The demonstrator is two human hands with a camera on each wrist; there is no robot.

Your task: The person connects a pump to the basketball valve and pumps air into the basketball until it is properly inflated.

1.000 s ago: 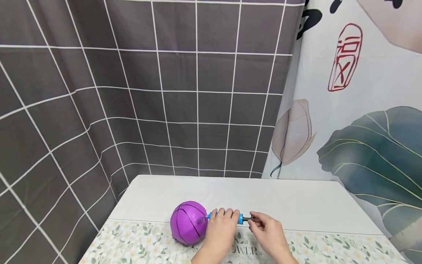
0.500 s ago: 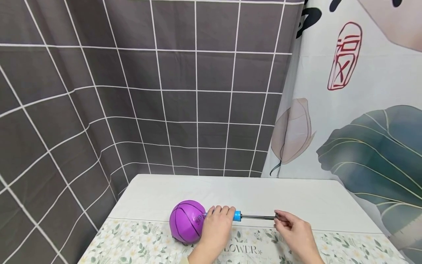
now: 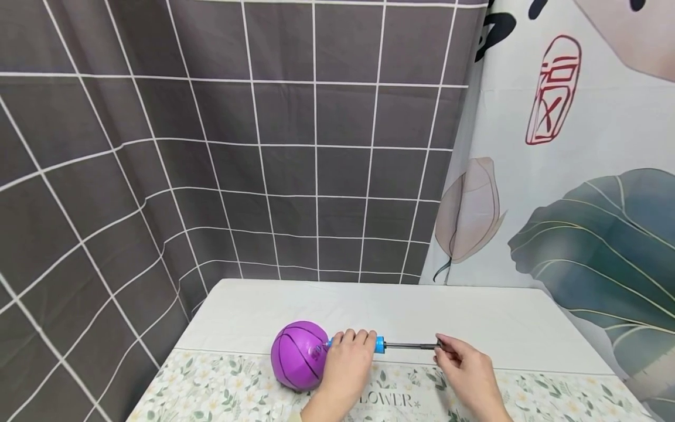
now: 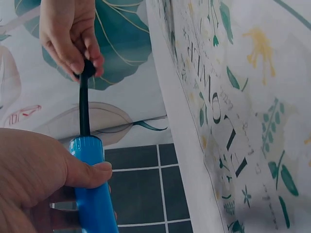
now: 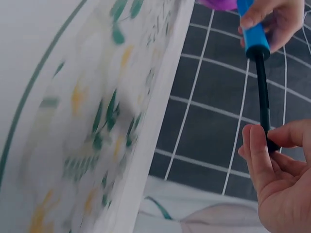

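Note:
A purple ball (image 3: 299,356) with black basketball lines sits at the left of the table, in front of my left hand. A blue hand pump (image 3: 379,344) points at the ball's right side; where its tip meets the ball is small and partly covered by my fingers. My left hand (image 3: 345,366) grips the blue barrel, its thumb along it in the left wrist view. My right hand (image 3: 466,372) pinches the black end knob (image 5: 273,144) between thumb and fingers. Between the hands the dark pump rod (image 4: 84,107) is drawn well out of the barrel.
The table (image 3: 474,316) has a white back part and a floral cloth (image 3: 221,381) with printed lettering in front. A dark grid curtain (image 3: 343,170) hangs behind and at left, a white printed curtain (image 3: 490,117) at right.
Over the last second my right hand has moved right, drawing the pump rod out of the barrel. Since half a second ago it has come back slightly left. Ball and left hand stay nearly in place.

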